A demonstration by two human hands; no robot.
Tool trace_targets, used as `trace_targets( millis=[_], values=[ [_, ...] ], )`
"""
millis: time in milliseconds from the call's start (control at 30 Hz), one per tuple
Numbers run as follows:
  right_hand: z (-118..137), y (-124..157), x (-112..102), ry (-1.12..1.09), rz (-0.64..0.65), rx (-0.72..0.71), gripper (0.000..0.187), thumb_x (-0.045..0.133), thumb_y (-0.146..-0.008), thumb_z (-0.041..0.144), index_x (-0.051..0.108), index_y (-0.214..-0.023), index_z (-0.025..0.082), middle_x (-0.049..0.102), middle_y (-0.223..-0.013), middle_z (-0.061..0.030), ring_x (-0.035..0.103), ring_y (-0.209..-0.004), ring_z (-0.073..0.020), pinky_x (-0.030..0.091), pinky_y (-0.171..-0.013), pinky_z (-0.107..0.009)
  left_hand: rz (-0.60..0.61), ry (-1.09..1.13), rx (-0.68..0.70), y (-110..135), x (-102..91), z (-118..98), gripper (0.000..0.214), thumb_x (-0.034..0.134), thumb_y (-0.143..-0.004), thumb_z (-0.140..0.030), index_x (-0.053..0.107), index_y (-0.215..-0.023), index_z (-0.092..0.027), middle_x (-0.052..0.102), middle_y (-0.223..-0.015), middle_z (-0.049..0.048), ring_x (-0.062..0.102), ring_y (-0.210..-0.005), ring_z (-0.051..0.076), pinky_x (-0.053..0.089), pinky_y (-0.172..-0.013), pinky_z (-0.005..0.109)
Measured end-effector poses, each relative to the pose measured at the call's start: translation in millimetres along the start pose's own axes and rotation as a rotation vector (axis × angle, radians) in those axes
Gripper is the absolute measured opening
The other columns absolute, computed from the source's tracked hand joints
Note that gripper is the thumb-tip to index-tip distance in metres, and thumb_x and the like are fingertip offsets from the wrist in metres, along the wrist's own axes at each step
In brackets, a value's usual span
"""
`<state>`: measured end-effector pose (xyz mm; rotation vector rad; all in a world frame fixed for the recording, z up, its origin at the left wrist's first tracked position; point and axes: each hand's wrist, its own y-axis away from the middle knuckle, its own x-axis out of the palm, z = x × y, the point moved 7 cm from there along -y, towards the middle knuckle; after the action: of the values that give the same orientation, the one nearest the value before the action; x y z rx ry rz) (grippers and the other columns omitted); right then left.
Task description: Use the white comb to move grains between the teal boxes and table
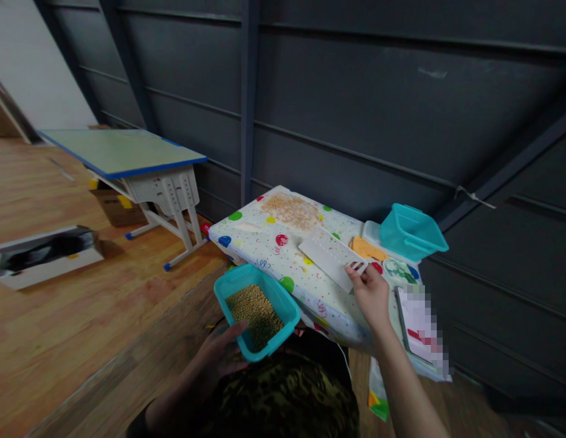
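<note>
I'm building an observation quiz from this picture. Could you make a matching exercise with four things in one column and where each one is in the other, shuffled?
Things
1. bean-filled tub
2. white scoop
3. loose bean pile
4. second teal tub

Places
A. far end of the tablecloth
B. right rear corner of the tablecloth
C. held by the left hand, off the near edge
D. flat on the cloth, handle in the right hand

Pairs: 1-C, 2-D, 3-A, 4-B
</note>
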<state>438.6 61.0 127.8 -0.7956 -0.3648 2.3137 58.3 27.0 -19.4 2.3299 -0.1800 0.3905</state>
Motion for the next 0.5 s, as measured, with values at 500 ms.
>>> trace_targets(
  millis=[500],
  values=[
    [2.2,0.7,7.5,0.005,0.061,-0.002,0.052,0.069,-0.087,0.075,0.067,-0.076,0.023,0.062,-0.06,-0.0012,0.05,-0.056,-0.0187,0.037,-0.053,-0.03,-0.043,0.037,0.001,4.4,2.4,-2.4,0.059,0.085,-0.096,-0.044,0.066,-0.145,-0.018,0.079,-0.151,0.0186,0.08,-0.131,0.04,0.07,-0.09,0.046]
  ],
)
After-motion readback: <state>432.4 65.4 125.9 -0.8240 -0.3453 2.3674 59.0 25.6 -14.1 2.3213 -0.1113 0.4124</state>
